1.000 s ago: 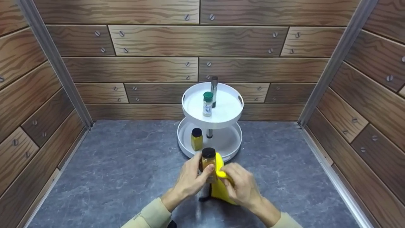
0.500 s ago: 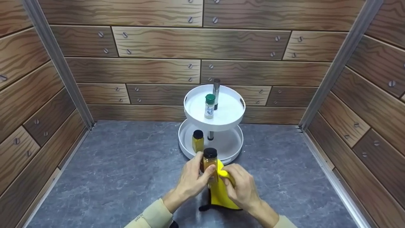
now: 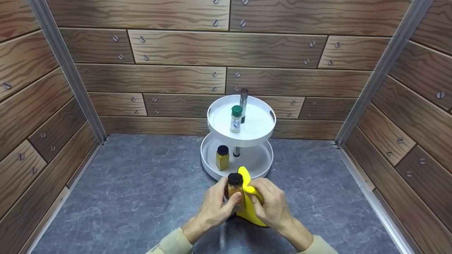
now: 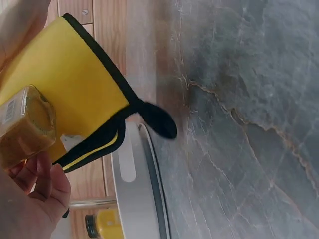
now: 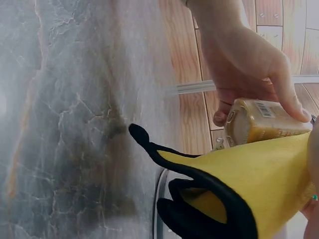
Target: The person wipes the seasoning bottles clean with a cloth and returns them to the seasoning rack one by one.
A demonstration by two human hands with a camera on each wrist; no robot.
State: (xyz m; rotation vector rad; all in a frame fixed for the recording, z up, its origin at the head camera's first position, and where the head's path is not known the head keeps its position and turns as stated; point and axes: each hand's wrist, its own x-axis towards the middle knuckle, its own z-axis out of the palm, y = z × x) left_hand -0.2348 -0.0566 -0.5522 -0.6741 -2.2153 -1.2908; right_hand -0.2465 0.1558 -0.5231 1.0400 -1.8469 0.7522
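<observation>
My left hand [image 3: 215, 204] grips a clear spice jar [image 3: 236, 194] with a black lid, held upright above the table in front of the stand. The jar's orange-brown contents and a barcode label show in the left wrist view, where its base [image 4: 41, 117] faces the camera. In my right hand [image 3: 273, 203] is a yellow cloth [image 3: 250, 213] with black edging, pinched between thumb and fingers. Cloth lies against the jar's right side, and its lower part hangs down with a black loop [image 4: 158, 119] at one corner.
Just beyond my hands stands a white two-tier round stand [image 3: 261, 135]. A green-capped shaker [image 3: 236, 121] is on its upper tier, a yellow spice jar [image 3: 222, 160] on the lower. Wood-patterned walls [image 3: 176, 79] enclose the grey marbled table [image 3: 148, 183].
The jar and both hands have dropped slightly in the head view. The cloth's upper end pokes up higher beside the jar, and its hanging part has shifted. The whole view has drifted a little.
</observation>
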